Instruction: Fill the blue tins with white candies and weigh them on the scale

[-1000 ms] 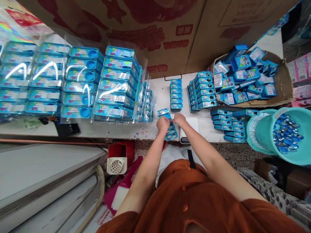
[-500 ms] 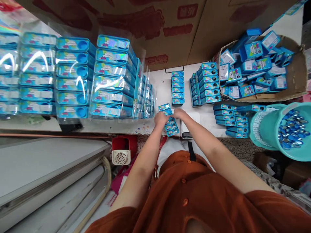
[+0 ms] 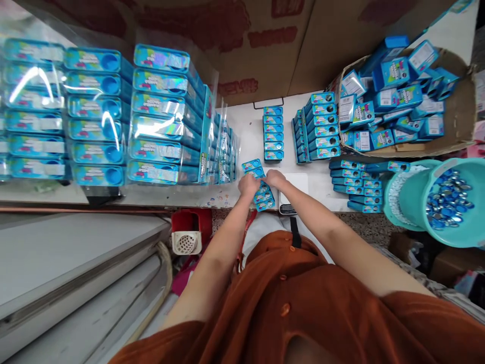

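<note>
On the bench [image 3: 246,136], our left hand [image 3: 249,185] grips blue tins [image 3: 264,196], our right hand [image 3: 274,178] curled against them, grip unclear.

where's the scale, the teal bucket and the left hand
scale [image 3: 294,186], head view, on its white top
teal bucket [image 3: 408,202], head view, on its outer wall
left hand [image 3: 249,185], head view, on the back of the hand
</note>
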The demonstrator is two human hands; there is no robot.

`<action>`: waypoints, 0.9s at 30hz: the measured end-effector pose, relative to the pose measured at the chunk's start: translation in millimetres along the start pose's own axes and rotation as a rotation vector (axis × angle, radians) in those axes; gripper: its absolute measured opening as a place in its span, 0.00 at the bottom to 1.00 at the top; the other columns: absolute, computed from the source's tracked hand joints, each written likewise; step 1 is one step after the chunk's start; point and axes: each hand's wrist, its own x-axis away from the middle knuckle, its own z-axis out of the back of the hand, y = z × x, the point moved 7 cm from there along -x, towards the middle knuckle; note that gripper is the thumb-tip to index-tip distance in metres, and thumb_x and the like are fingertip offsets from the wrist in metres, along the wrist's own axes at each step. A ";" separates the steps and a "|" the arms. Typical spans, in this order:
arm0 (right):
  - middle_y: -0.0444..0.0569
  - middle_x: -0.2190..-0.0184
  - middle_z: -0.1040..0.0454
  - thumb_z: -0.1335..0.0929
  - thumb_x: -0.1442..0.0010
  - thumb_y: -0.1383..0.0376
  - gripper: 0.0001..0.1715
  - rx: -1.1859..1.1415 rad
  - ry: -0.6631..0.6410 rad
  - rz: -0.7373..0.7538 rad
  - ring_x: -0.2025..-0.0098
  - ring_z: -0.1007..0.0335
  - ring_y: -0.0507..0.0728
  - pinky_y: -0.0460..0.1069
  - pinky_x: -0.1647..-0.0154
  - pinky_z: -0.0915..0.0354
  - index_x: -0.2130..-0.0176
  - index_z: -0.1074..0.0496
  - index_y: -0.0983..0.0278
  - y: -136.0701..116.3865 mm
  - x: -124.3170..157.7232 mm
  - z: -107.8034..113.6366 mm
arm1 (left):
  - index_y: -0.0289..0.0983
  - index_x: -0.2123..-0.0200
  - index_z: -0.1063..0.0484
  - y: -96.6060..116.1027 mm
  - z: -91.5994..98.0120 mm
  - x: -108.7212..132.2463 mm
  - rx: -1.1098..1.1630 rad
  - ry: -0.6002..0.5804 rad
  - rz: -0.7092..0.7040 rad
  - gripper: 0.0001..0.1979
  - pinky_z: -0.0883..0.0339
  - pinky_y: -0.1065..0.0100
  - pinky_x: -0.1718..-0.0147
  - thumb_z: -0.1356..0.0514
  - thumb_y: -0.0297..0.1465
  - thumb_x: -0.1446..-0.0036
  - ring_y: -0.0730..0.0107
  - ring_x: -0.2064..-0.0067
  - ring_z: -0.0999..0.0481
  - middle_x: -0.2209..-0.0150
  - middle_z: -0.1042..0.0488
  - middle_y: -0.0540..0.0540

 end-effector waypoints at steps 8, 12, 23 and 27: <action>0.47 0.78 0.29 0.38 0.42 0.62 0.13 -0.669 0.077 -0.050 0.80 0.39 0.50 0.45 0.77 0.46 0.71 0.29 0.67 55.4 30.4 0.7 | 0.39 0.72 0.28 -0.6 4.5 12.8 0.104 0.013 -0.027 0.14 0.36 0.65 0.64 0.42 0.44 0.48 0.58 0.60 0.24 0.66 0.22 0.43; 0.42 0.75 0.30 0.41 0.46 0.72 0.11 -0.733 0.126 -0.025 0.82 0.45 0.47 0.43 0.79 0.47 0.65 0.32 0.66 67.7 52.4 -4.5 | 0.39 0.68 0.30 -2.9 3.2 38.5 0.250 0.101 -0.160 0.10 0.37 0.68 0.64 0.40 0.40 0.48 0.64 0.64 0.26 0.68 0.24 0.46; 0.44 0.67 0.24 0.35 0.49 0.70 0.08 -0.755 0.328 0.358 0.66 0.31 0.52 0.47 0.59 0.37 0.70 0.26 0.61 37.7 70.1 -34.8 | 0.36 0.66 0.30 -21.9 -68.6 79.0 1.104 0.076 -0.144 0.13 0.33 0.68 0.65 0.39 0.40 0.50 0.70 0.68 0.26 0.70 0.25 0.47; 0.42 0.70 0.25 0.33 0.49 0.68 0.07 -0.683 0.343 0.324 0.67 0.31 0.52 0.46 0.61 0.37 0.68 0.25 0.61 30.1 58.8 -29.6 | 0.37 0.66 0.29 -31.2 -56.1 72.4 1.036 0.162 -0.152 0.10 0.32 0.68 0.64 0.39 0.37 0.48 0.70 0.67 0.25 0.68 0.24 0.46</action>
